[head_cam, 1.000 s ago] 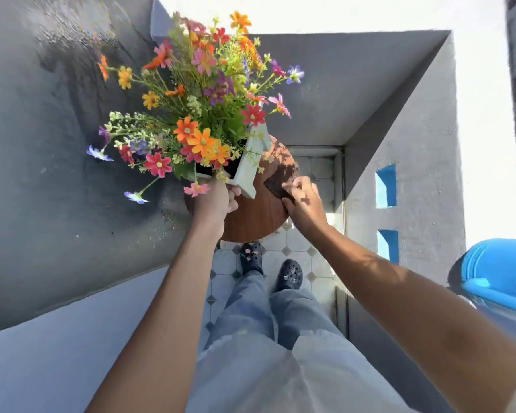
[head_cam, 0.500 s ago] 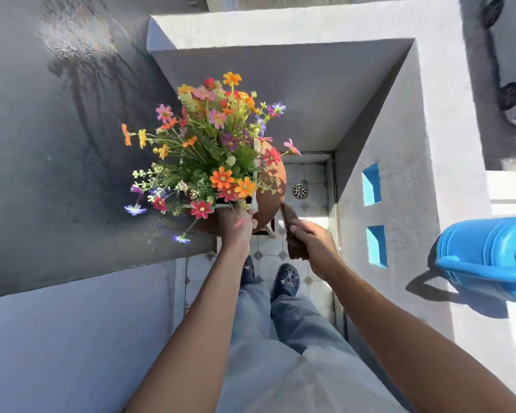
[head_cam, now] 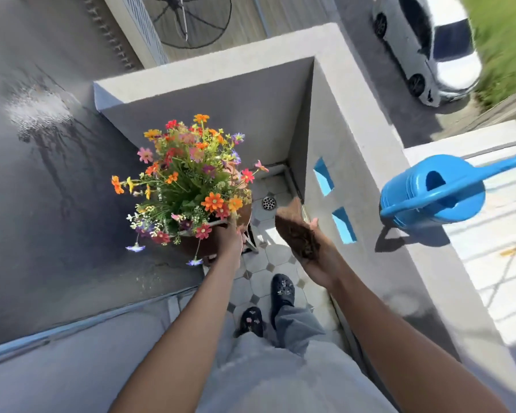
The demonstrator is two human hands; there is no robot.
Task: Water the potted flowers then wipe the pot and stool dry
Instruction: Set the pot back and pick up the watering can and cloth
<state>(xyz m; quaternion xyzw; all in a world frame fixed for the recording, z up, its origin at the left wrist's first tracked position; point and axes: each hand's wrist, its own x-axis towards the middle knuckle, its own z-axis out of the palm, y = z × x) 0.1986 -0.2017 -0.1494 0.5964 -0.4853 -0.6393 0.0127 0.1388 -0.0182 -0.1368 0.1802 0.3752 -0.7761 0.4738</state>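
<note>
A bunch of bright flowers (head_cam: pixel 191 180) stands in a white pot (head_cam: pixel 212 226) that is mostly hidden under the blooms. The pot rests on a round brown stool (head_cam: pixel 245 217). My left hand (head_cam: pixel 228 238) grips the pot's near rim. My right hand (head_cam: pixel 316 251) is off to the right of the stool, palm up, holding a dark brown cloth (head_cam: pixel 295 231) in the air, apart from pot and stool. A blue watering can (head_cam: pixel 435 195) sits on the wall ledge at the right.
Grey walls (head_cam: pixel 337 162) close in the small tiled corner, with a floor drain (head_cam: pixel 268 202) beyond the stool. A wet patch marks the left wall (head_cam: pixel 39 114). My feet (head_cam: pixel 268 305) stand on the tiles. A white car (head_cam: pixel 429 46) is parked far below.
My right hand has pulled the cloth off the stool top and swung it out to the right and up. The pot has been lowered onto the stool. My head has lifted and drawn back.
</note>
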